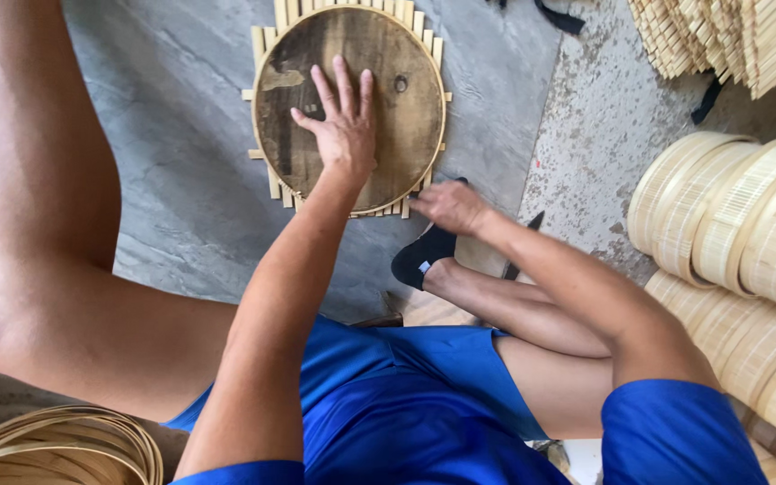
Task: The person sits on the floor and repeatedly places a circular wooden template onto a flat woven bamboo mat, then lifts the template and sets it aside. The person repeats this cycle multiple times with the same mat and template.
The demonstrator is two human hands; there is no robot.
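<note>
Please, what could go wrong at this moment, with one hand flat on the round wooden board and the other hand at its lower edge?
1. The left hand alone presses the round wooden board onto the bamboo slats; if the pressure eases, the loose slats may shift out of line.
2. The right hand works at the board's edge, over the projecting slat ends; fingers could be pinched or catch splinters there.
3. The foot in a black sock lies close to that edge and might get nicked.
</note>
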